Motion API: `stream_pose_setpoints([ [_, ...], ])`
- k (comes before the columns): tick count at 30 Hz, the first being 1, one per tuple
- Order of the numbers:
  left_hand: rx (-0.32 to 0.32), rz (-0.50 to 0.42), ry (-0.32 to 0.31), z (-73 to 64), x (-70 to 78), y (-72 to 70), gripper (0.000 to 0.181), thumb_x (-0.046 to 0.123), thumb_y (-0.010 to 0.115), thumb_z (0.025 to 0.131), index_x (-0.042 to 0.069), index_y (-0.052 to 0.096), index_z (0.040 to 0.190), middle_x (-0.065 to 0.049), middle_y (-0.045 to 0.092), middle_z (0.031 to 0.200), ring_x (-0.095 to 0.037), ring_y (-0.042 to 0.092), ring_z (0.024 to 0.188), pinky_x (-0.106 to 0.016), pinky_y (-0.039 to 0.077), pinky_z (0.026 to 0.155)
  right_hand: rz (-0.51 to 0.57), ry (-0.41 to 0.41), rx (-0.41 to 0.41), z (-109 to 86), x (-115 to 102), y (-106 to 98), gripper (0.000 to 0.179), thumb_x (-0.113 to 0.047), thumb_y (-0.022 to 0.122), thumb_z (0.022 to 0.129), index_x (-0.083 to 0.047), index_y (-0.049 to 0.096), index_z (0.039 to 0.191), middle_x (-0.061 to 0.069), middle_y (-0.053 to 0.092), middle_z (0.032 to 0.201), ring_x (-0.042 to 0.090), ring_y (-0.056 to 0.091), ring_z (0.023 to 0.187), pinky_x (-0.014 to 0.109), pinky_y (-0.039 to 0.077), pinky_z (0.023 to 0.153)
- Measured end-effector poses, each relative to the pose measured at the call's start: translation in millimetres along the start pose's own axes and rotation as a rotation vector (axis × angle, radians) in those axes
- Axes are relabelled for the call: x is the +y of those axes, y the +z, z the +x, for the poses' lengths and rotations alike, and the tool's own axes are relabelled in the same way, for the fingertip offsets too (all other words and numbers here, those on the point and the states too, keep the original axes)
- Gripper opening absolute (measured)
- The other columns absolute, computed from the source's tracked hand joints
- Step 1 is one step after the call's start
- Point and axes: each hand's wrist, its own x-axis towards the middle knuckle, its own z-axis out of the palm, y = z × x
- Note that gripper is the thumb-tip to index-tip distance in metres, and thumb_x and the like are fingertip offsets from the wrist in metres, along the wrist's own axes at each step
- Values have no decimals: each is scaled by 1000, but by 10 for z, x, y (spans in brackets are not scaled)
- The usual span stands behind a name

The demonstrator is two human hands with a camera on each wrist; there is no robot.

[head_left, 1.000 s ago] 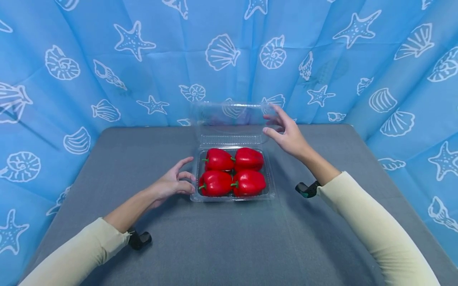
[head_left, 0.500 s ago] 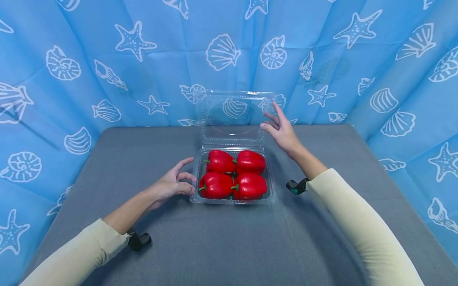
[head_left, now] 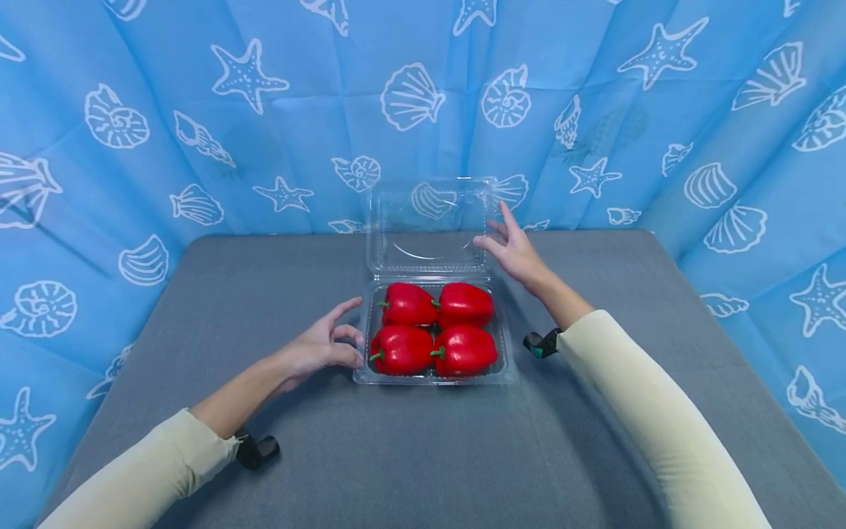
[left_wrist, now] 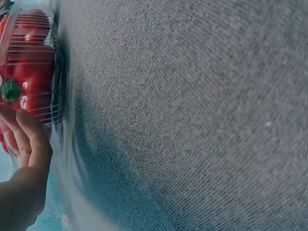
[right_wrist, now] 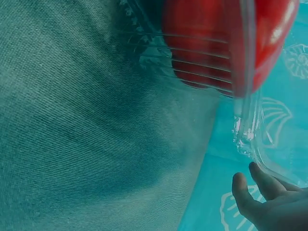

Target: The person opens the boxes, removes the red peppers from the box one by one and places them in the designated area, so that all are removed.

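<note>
A clear plastic clamshell container with its lid raised holds several red bell peppers with green stems. My left hand is at the container's left side, fingertips right at the rim. In the left wrist view, that hand has its fingers reaching up beside the ribbed wall and a pepper. My right hand is beside the lid's right edge, fingers spread. From the right wrist, the hand appears with thumb and finger apart, fingertips close to the lid's edge.
The container stands on a grey cloth-covered table. Behind it hangs a blue curtain with white shells and starfish. A dark band is on each wrist, the left one and the right one.
The lid has swung back, showing more of its face. My right hand has shifted left and a little nearer. The container has slid slightly toward me; my left hand has barely moved.
</note>
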Motion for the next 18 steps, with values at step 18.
stream_pose_setpoints([
  [18, -52, -22, 38, -15, -50, 25, 94, 1, 64, 88, 24, 7, 159, -8, 57, 102, -21, 68, 87, -39, 51, 93, -236, 123, -74, -79, 126, 47, 91, -34, 58, 97, -12, -4, 160, 18, 7, 165, 38, 21, 148, 56, 27, 114],
])
